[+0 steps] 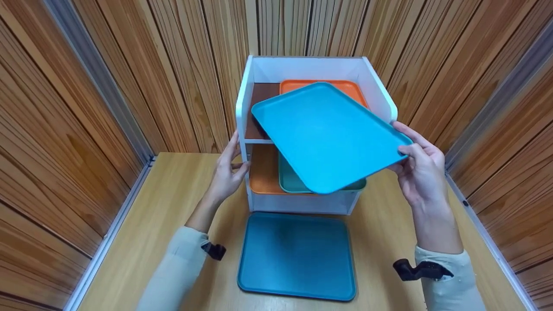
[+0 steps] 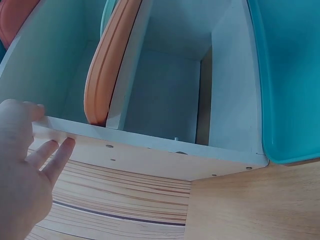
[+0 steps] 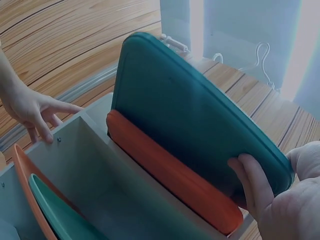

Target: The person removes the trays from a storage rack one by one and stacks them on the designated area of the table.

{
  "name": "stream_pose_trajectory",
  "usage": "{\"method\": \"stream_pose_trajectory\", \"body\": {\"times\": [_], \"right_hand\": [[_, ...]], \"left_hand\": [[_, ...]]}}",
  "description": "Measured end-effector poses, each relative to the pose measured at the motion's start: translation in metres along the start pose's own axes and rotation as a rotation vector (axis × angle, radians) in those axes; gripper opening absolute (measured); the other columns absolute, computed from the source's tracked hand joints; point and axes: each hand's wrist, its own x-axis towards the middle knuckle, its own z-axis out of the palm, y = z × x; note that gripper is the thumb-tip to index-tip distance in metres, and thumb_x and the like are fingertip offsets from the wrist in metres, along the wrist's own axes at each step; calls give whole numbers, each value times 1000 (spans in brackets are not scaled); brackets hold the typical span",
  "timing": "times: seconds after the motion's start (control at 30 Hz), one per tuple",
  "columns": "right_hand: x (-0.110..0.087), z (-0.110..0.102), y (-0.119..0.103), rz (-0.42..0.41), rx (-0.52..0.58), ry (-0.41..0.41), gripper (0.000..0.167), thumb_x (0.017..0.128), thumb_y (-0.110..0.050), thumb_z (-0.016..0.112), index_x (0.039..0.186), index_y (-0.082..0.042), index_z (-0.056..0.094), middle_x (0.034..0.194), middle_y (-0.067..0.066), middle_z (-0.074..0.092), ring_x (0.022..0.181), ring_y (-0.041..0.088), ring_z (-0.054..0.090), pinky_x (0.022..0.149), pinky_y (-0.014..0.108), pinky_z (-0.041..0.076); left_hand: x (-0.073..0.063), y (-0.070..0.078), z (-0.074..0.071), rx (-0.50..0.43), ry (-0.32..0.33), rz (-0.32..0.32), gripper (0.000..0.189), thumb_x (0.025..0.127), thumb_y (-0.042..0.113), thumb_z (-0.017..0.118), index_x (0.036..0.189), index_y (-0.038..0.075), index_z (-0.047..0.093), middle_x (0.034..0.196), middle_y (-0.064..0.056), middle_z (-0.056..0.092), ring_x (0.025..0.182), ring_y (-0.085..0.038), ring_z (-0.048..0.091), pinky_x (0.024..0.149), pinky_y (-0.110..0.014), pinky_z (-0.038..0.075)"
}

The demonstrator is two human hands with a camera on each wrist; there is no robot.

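My right hand (image 1: 423,168) pinches one corner of a bright blue tray (image 1: 328,138), thumb on top and fingers underneath. The tray is held tilted in front of the upper level of a small white shelf unit (image 1: 302,67). Behind it, an orange tray (image 1: 287,85) lies on the brown upper shelf board, partly hidden. My left hand (image 1: 227,168) holds the unit's left side panel at its front edge; in the left wrist view the thumb bends over the edge (image 2: 135,139) and fingers touch the outer face.
On the level below, a green tray (image 1: 291,178) sits over a larger orange tray (image 1: 263,172), both partly covered by the held tray. Another blue tray (image 1: 298,255) lies flat on the wooden table (image 1: 181,181) before the unit. Wood-patterned walls (image 1: 194,77) enclose the back and sides.
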Motion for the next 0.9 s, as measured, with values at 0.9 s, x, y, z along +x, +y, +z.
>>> {"method": "stream_pose_trajectory", "body": {"times": [0.9], "right_hand": [[20,-58,-8,320,417,-439,50,119,-6,25,150,3,63,149,22,65,138,40,74,114,51,64]], "left_hand": [[-1,-1,0,11,2,-19,80,108,-10,62,176,-6,20,185,-30,26,160,-57,49,109,-67,63]]}}
